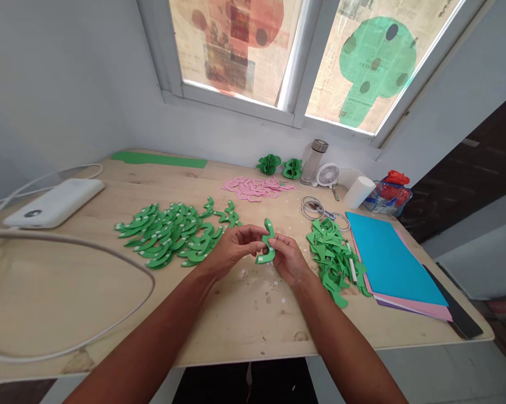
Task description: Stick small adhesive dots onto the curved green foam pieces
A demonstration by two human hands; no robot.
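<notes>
A curved green paper piece with small white patches is held upright between both hands, over the middle of the table. My left hand pinches its left side with thumb and fingers. On the right side, my right hand grips the same piece near its middle. Rows of similar green curved pieces with white patches lie to the left of my left hand. Right of my right hand is a loose heap of green paper scraps, with a white pen lying on it.
Pink paper pieces lie behind the hands, near two green paper ornaments, a glass bottle and a small fan. Scissors, blue sheets and a dark tablet-like slab are right. A white device and cable are left.
</notes>
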